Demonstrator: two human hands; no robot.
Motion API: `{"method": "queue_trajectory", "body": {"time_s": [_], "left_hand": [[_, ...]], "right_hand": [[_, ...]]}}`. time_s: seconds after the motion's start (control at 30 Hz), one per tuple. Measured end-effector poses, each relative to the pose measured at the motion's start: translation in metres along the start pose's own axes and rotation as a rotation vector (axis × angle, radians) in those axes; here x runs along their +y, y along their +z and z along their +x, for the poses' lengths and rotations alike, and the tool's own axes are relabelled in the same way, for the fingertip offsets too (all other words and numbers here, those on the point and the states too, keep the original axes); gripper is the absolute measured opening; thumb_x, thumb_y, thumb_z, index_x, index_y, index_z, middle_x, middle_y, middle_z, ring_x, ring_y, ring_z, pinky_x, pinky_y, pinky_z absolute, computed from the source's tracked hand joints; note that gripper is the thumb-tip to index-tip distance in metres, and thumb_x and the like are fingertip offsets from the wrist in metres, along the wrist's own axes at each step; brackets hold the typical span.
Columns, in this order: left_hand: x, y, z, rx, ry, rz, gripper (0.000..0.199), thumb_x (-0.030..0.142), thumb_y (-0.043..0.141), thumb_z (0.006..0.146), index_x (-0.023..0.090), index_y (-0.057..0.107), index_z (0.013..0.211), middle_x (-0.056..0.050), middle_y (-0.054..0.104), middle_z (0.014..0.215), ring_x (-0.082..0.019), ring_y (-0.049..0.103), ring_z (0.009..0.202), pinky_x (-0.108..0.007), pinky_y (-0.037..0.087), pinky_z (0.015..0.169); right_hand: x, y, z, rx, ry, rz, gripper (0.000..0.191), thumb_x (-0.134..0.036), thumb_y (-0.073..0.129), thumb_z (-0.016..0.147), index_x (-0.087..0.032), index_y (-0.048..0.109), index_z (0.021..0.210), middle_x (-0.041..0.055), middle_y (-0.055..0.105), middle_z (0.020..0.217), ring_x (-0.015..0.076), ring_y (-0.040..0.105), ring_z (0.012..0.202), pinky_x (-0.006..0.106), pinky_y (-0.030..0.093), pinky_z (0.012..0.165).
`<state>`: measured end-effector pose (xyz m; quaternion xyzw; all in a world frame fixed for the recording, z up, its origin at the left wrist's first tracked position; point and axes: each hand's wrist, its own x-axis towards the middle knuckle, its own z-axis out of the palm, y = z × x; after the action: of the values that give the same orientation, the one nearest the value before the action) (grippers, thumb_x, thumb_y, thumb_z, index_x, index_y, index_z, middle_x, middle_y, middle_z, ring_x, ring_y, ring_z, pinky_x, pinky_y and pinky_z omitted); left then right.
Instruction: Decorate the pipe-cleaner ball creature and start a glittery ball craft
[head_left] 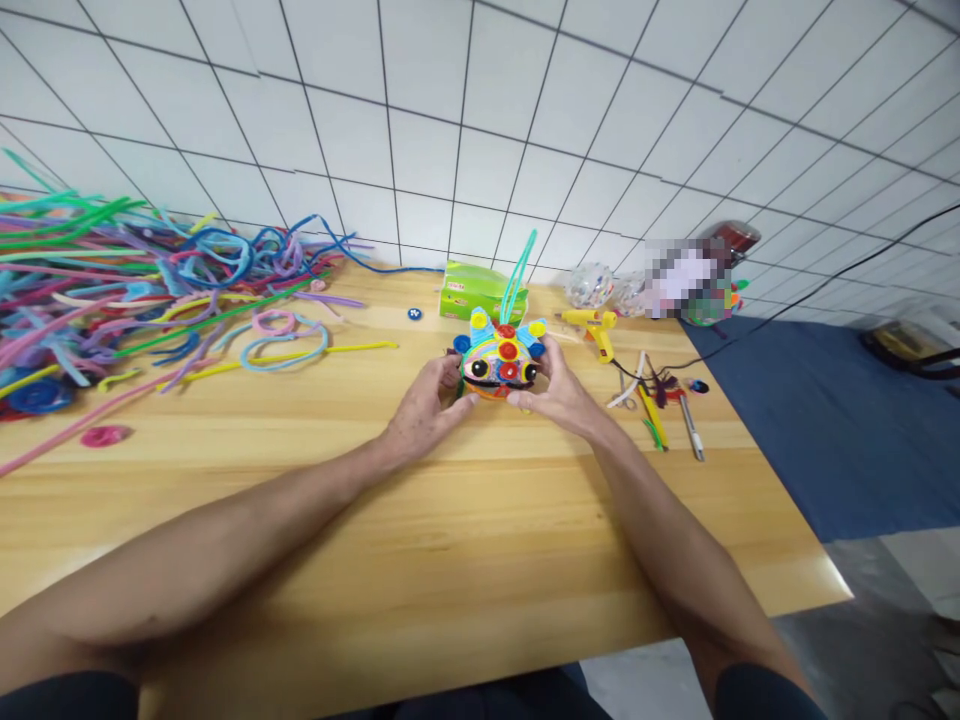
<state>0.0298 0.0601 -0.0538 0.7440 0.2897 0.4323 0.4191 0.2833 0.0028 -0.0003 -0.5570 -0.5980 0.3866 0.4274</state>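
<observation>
Between my two hands sits a colourful craft animal head (498, 366) made of coiled pipe cleaners, with black button eyes, red buttons down its middle and yellow buttons on its ears. A turquoise pipe-cleaner loop (517, 275) stands up above it. My left hand (431, 402) grips the head's left side, thumb at the lower front edge. On the opposite side my right hand (561, 395) holds it the same way, fingers curled behind. The fingertips at the back are hidden by the head.
A heap of pipe cleaners (150, 270) covers the table's left end. Behind the head stands a green tissue pack (480, 292), near a blue button (414, 314). To the right lie a yellow glue gun (598, 330) with a black cord, a utility knife (691, 428) and bags of small parts (589, 285).
</observation>
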Motion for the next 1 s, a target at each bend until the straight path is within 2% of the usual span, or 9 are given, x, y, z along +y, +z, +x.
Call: {"method": "queue_trajectory", "body": {"time_s": [0.17, 0.37, 0.63, 0.8, 0.9, 1.0], "left_hand": [[-0.001, -0.001, 0.0, -0.011, 0.001, -0.012, 0.054, 0.051, 0.075, 0.098, 0.021, 0.058, 0.139, -0.012, 0.073, 0.119, -0.026, 0.072, 0.108, -0.049, 0.059, 0.102], [0.0, -0.001, 0.0, -0.032, -0.013, -0.025, 0.055, 0.05, 0.076, 0.098, 0.02, 0.056, 0.14, -0.013, 0.075, 0.119, -0.026, 0.073, 0.108, -0.049, 0.06, 0.102], [0.006, -0.001, 0.0, -0.036, -0.028, -0.079, 0.055, 0.054, 0.077, 0.098, 0.02, 0.057, 0.136, -0.013, 0.074, 0.122, -0.026, 0.073, 0.109, -0.048, 0.059, 0.102], [0.008, -0.006, 0.003, 0.057, -0.045, 0.073, 0.064, 0.057, 0.083, 0.09, 0.022, 0.059, 0.138, -0.013, 0.067, 0.133, -0.025, 0.067, 0.11, -0.044, 0.058, 0.096], [0.009, -0.005, 0.009, 0.087, -0.077, 0.075, 0.075, 0.058, 0.086, 0.088, 0.021, 0.054, 0.145, -0.014, 0.064, 0.136, -0.024, 0.067, 0.107, -0.04, 0.058, 0.091], [0.01, 0.0, 0.014, 0.085, -0.085, 0.069, 0.085, 0.058, 0.089, 0.084, 0.02, 0.051, 0.15, -0.016, 0.064, 0.139, -0.025, 0.068, 0.11, -0.042, 0.058, 0.094]], "right_hand": [[-0.001, 0.008, -0.001, 0.039, -0.001, 0.067, 0.137, -0.061, 0.097, 0.07, -0.033, 0.015, 0.176, 0.0171, 0.052, 0.168, 0.0387, 0.057, 0.152, 0.058, 0.055, 0.121], [0.002, 0.01, 0.0, 0.037, -0.016, 0.095, 0.145, -0.066, 0.097, 0.068, -0.031, 0.008, 0.177, 0.0187, 0.051, 0.17, 0.0387, 0.057, 0.153, 0.059, 0.051, 0.125], [0.008, 0.015, 0.002, 0.119, -0.001, 0.077, 0.146, -0.067, 0.097, 0.067, -0.031, 0.009, 0.177, 0.0195, 0.052, 0.169, 0.0406, 0.059, 0.15, 0.059, 0.058, 0.117], [0.008, 0.015, 0.003, 0.105, 0.017, 0.096, 0.142, -0.063, 0.097, 0.068, -0.032, 0.011, 0.177, 0.0192, 0.054, 0.167, 0.0389, 0.066, 0.142, 0.059, 0.057, 0.118], [0.01, 0.014, 0.005, 0.117, 0.022, 0.082, 0.143, -0.064, 0.098, 0.066, -0.03, 0.013, 0.177, 0.0202, 0.054, 0.167, 0.0393, 0.067, 0.141, 0.059, 0.057, 0.118], [0.014, 0.014, 0.007, 0.115, -0.003, 0.086, 0.141, -0.064, 0.097, 0.067, -0.032, 0.015, 0.176, 0.0184, 0.057, 0.164, 0.0378, 0.069, 0.137, 0.058, 0.059, 0.116]]}}
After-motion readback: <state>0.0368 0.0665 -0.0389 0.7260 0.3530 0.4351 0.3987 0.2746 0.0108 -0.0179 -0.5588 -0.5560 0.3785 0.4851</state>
